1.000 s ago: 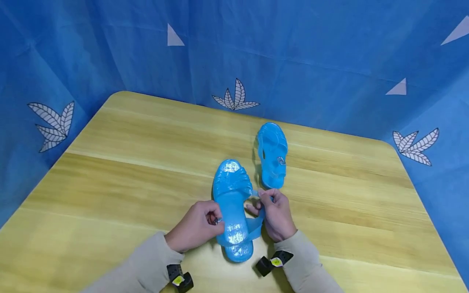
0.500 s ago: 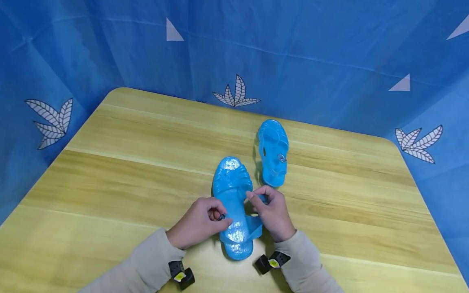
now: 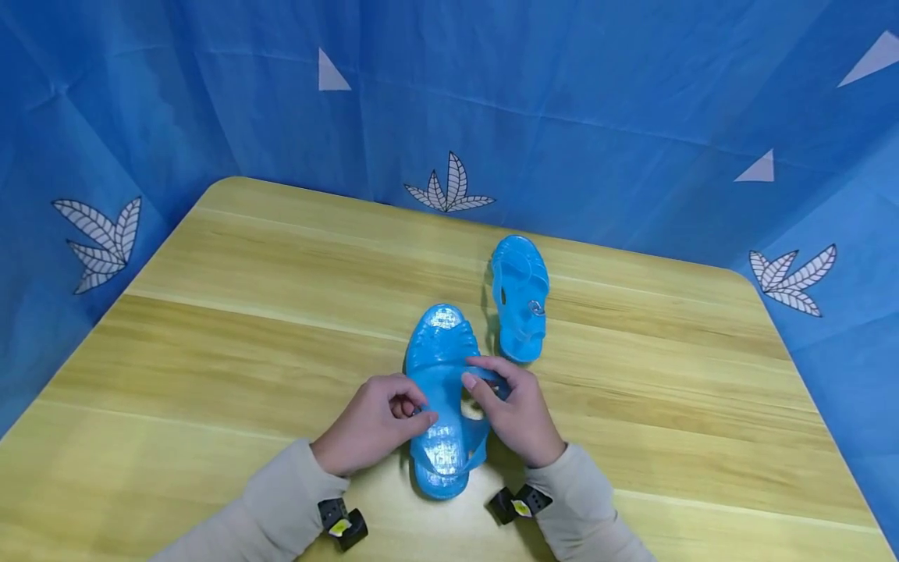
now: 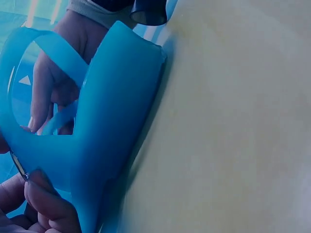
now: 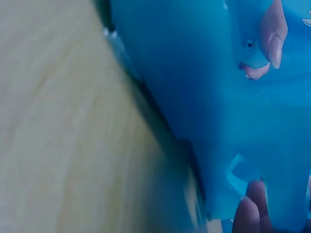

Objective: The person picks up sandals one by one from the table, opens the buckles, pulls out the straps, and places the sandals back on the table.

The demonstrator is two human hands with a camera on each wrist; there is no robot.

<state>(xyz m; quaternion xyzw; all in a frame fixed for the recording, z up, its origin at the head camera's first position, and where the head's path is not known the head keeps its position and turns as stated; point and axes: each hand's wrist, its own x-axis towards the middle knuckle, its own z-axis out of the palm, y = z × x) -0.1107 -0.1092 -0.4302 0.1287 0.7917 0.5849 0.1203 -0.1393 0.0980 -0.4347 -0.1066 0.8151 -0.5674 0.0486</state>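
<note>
In the head view, a glossy blue sandal (image 3: 444, 390) lies on the table, toe pointing away. My left hand (image 3: 372, 421) is at its left side; the left wrist view shows thumb and finger pinching a small metal buckle (image 4: 19, 167) there. My right hand (image 3: 520, 410) holds the sandal's right side, thumb over the inner side and index finger by the front band. Two right fingertips (image 5: 248, 208) show low in the right wrist view, against the blue plastic. The strap's loose end is hard to make out. A heel strap (image 3: 449, 471) loops round the back.
A second blue sandal (image 3: 521, 300) with a metal buckle lies farther back, to the right, its toe away from me. The wooden table (image 3: 246, 312) ends at a blue curtain (image 3: 597, 94) with leaf prints. Each wrist wears a black camera.
My right hand has come left, from pinching the strap out at the side to the sandal's right edge. My left hand has stayed at the buckle. The sandal's heel has shifted slightly left.
</note>
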